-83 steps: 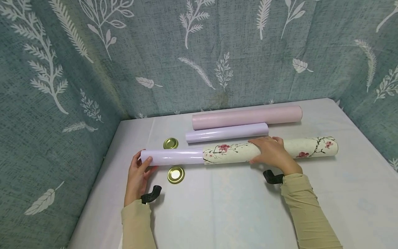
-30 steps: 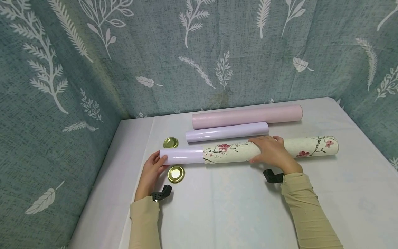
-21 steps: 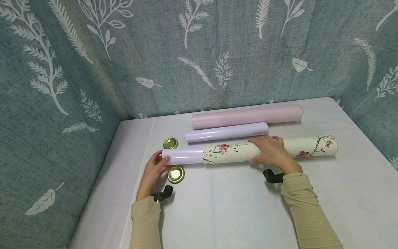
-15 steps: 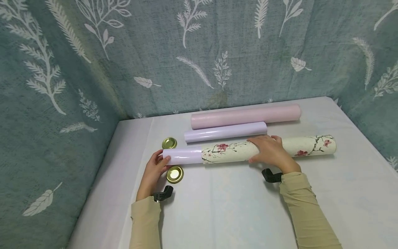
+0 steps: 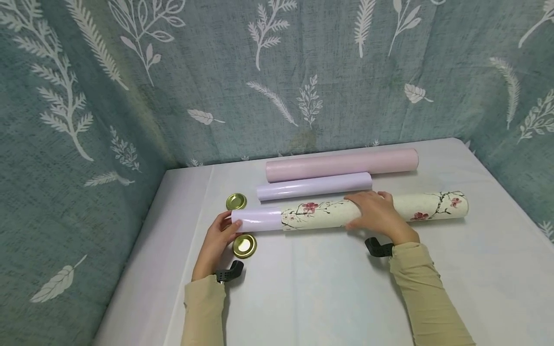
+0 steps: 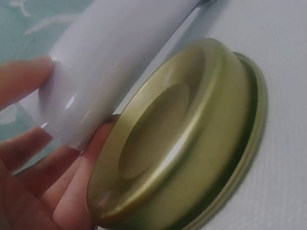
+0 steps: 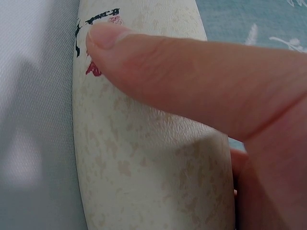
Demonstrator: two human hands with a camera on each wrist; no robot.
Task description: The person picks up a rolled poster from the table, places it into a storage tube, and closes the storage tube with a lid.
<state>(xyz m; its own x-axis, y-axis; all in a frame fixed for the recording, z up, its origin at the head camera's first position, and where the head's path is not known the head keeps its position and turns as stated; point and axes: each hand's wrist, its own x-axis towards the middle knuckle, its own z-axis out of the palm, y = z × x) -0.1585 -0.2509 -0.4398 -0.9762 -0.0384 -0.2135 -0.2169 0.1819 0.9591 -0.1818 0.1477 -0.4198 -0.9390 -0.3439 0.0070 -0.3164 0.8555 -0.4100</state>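
Observation:
In the head view, a cream roll of wallpaper with a plum-blossom print [image 5: 322, 215] lies across the table. My right hand [image 5: 381, 217] grips it from above near its middle, thumb on the near side; the right wrist view shows that thumb across the printed surface [image 7: 144, 191]. A thinner glossy lavender roll [image 5: 259, 220] sticks out of the wallpaper roll's left end, its right part hidden inside. My left hand [image 5: 216, 240] holds the lavender roll's outer end between thumb and fingers. Close to that hand lies a gold jar lid [image 5: 244, 245], large in the left wrist view [image 6: 158, 129].
Behind the held rolls lie a second lavender roll [image 5: 313, 186] and a thicker pink roll [image 5: 342, 164]. Another gold lid [image 5: 236, 201] sits beyond the lavender roll's left end. A leaf-patterned curtain [image 5: 277, 120] borders the white-covered table [image 5: 337, 288].
My left hand has moved right with the lavender roll, whose visible part has become shorter as it slid into the wallpaper roll. My right hand and the wallpaper roll have stayed in place.

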